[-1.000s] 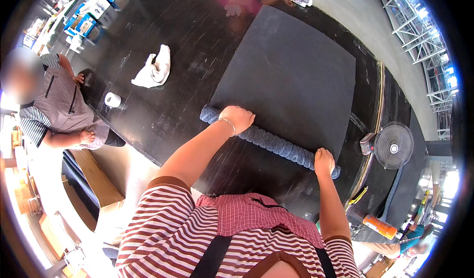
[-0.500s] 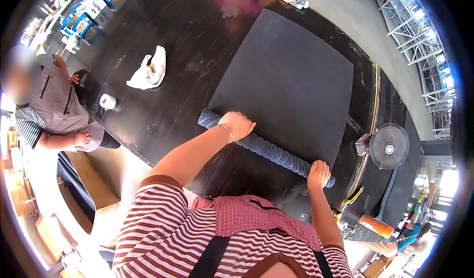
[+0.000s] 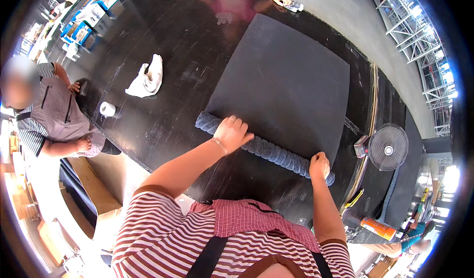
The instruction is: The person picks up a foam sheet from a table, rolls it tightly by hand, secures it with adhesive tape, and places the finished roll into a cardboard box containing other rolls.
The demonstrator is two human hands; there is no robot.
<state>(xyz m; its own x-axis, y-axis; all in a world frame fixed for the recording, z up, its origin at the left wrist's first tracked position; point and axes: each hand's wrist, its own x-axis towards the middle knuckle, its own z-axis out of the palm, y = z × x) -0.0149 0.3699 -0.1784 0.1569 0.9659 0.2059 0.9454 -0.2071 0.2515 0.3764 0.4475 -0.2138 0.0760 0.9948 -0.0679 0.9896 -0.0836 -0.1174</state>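
A dark grey mat [image 3: 286,70] lies flat on the black table, its near edge coiled into a thin roll. The rolled part [image 3: 276,154] shows a blue-grey, tufted pile and slants from upper left to lower right. Left of the roll's middle, my left hand [image 3: 233,133] curls over it, thumb pointing right. My right hand [image 3: 319,166] grips close to the roll's right end, a short stub of which sticks out beyond the fingers. The undersides of both hands are hidden.
On the black table [image 3: 182,75] lie a crumpled white cloth [image 3: 146,78], a white roll [image 3: 107,109], a coiled strip [image 3: 388,147], a yellow cutter [image 3: 353,199] and an orange can [image 3: 378,228]. One person [image 3: 59,115] stands at the left; another's hands [image 3: 281,0] rest on the far edge.
My left hand has shifted slightly left and down along the roll, its fingers more curled. My right hand has moved slightly up. The whole view has shifted a little.
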